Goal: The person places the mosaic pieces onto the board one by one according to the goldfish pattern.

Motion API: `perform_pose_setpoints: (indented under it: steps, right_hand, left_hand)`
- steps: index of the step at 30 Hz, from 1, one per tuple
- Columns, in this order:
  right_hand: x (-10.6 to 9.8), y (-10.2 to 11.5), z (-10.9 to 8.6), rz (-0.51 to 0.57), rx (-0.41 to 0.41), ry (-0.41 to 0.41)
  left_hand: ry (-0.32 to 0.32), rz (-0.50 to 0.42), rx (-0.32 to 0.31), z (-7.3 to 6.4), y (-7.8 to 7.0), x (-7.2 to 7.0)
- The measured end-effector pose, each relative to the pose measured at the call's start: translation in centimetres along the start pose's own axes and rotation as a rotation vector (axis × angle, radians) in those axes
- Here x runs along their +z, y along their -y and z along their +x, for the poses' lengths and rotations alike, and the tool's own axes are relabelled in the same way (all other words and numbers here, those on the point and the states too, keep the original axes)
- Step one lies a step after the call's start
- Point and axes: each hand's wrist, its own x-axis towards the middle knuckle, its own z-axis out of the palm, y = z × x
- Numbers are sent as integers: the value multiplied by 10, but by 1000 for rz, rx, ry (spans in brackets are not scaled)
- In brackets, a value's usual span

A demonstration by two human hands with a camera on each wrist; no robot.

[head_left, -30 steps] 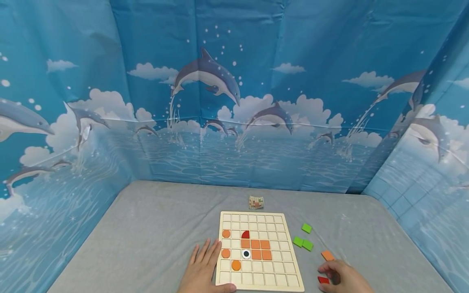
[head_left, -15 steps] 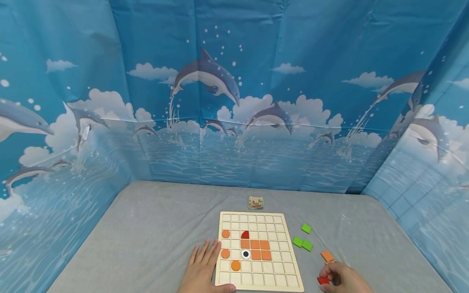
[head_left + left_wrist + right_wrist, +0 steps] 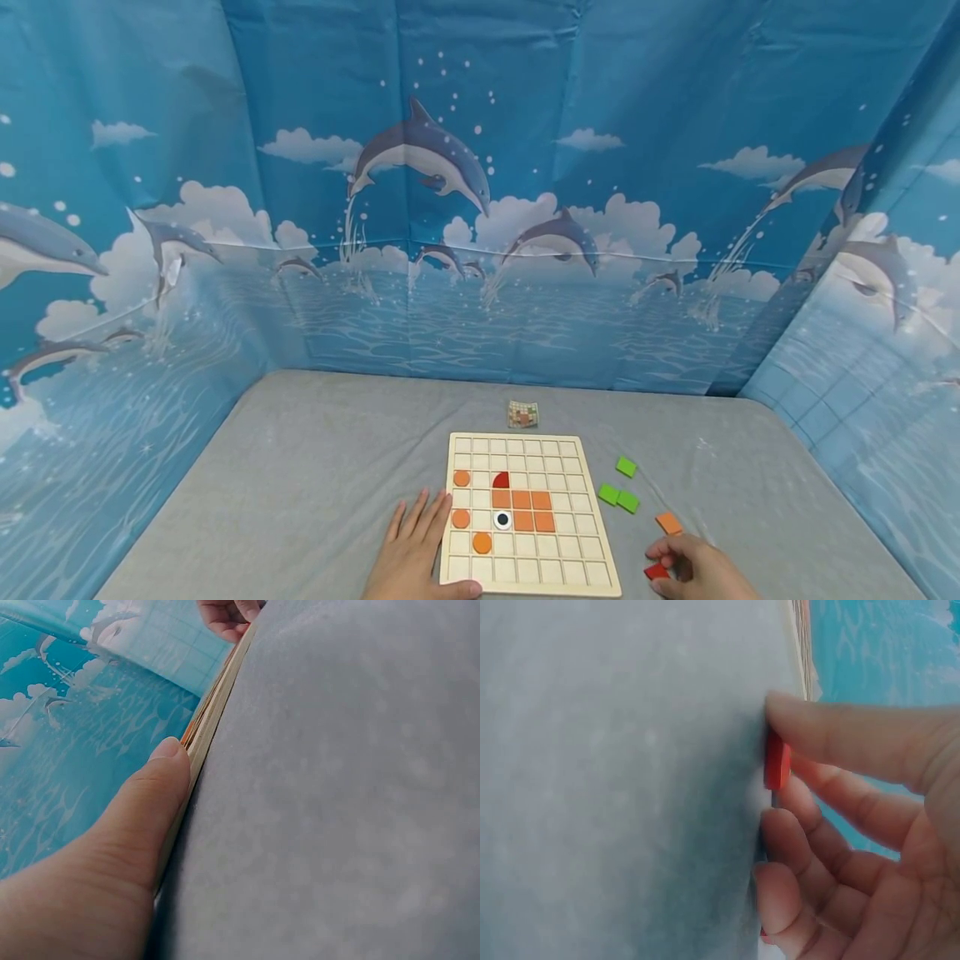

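My left hand (image 3: 414,546) lies at the left side of the wooden grid board (image 3: 568,568), fingers spread and straight. Its thumb (image 3: 154,791) rests along the board's near edge in the left wrist view. To the board's right, my right hand (image 3: 697,567) has its thumb and index finger around a red tile (image 3: 656,572) low over the cloth. In the right wrist view the thumb presses on the end of that red tile (image 3: 778,761), its other fingers curled. Set in the board are orange squares (image 3: 542,500), orange discs (image 3: 482,543), a red quarter-round (image 3: 501,480) and a black-and-white eye disc (image 3: 502,520).
An orange square tile (image 3: 669,523) lies just beyond the right hand. Farther back are three green tiles (image 3: 626,467), two of them side by side. A small pattern card (image 3: 522,414) sits behind the board. A dolphin-print curtain (image 3: 450,317) surrounds the grey cloth (image 3: 322,467).
The right hand and the red tile have shifted slightly left. The orange tile beside that hand was nudged a little. The left hand stays at the board.
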Motion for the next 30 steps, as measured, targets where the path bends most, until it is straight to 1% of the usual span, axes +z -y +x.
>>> perform_pose_setpoints:
  steps: [2, 6, 8, 11, 20, 25, 30]
  right_hand:
    - [-1, -1, 1, -8, 11, -10]
    - [-1, -4, 5, -67, 38, -19]
    - [-1, -5, 5, -97, 36, -23]
    - [-2, -2, 3, -109, 31, -29]
    - [-3, -1, 2, -94, 5, -50]
    - [-2, 0, 3, -106, -28, -37]
    - [0, 4, 1, -75, -32, -28]
  left_hand:
    - [4, -1, -3, 0, -1, -1]
    - [13, 2, -9, 1, -2, -2]
    - [14, 3, -10, 1, -2, -2]
    - [16, -1, -14, 1, -3, -3]
    - [15, 8, -17, 2, -2, -4]
    - [15, 5, -17, 1, -2, -4]
    - [19, 7, -17, 0, -1, -3]
